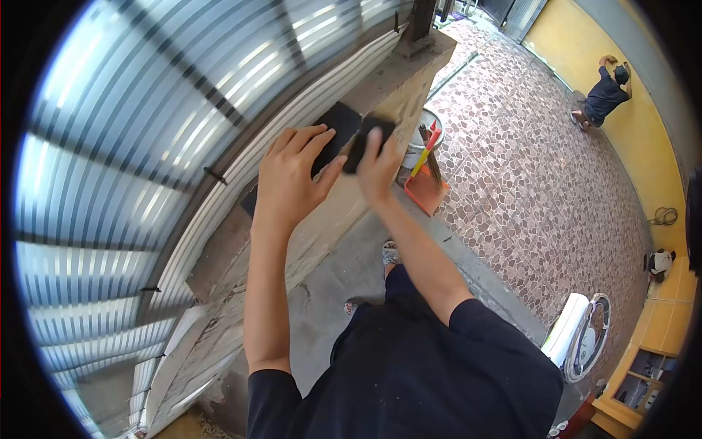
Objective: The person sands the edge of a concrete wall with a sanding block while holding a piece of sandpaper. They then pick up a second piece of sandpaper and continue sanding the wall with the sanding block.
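Ledge (382, 79): beside corrugated panels (139, 139);
Your left hand (291, 174): spread, on black sheet (341, 121);
Right hand (376, 167): clamped on dark block (357, 152)

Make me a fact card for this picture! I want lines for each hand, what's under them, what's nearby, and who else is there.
Left hand: spread on a dark flat piece
Right hand: holding a dark block; a bit blurry
Under them: a ledge beside ridged sheeting
Nearby: an orange dustpan on the floor
Other person: in dark clothes, by the yellow wall
Can't tell: what the dark things are made of
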A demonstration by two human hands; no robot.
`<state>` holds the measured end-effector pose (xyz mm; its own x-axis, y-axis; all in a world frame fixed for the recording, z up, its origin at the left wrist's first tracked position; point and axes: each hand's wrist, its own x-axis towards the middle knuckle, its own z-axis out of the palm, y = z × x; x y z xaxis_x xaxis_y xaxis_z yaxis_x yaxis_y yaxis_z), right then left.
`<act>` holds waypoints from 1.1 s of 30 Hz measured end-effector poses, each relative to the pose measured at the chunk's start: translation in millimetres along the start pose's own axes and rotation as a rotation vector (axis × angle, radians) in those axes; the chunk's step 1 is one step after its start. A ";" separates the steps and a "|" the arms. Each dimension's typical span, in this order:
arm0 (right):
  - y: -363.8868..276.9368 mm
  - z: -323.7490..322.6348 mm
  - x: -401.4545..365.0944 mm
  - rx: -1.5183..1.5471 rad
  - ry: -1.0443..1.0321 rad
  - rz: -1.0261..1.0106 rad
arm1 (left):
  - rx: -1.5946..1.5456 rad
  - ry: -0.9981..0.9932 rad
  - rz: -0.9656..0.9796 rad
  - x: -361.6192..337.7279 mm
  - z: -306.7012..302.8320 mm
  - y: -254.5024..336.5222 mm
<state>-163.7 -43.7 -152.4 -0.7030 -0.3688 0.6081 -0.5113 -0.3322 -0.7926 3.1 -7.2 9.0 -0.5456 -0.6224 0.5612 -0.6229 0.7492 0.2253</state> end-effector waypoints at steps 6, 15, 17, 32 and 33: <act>-22.9 -13.5 39.3 -0.083 -0.059 0.275 | -0.022 0.041 0.014 -8.7 7.2 -3.2; -22.7 -9.9 47.0 -0.165 0.087 0.148 | 0.027 0.068 0.068 -14.2 12.9 -8.9; -23.8 -10.3 44.4 -0.146 0.094 0.116 | 0.028 0.063 0.062 -16.0 12.0 -10.1; 13.1 -4.2 34.2 -0.083 0.115 -0.007 | 0.066 0.003 0.031 -11.2 8.2 -2.8; 1.9 -17.7 14.1 -0.090 0.108 -0.004 | 0.064 0.013 0.040 -11.0 6.9 -1.1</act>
<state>-183.3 -34.2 -146.0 -0.7478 -0.2704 0.6063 -0.5528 -0.2521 -0.7942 5.9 -2.7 -3.0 -0.5641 -0.5887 0.5789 -0.6355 0.7573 0.1508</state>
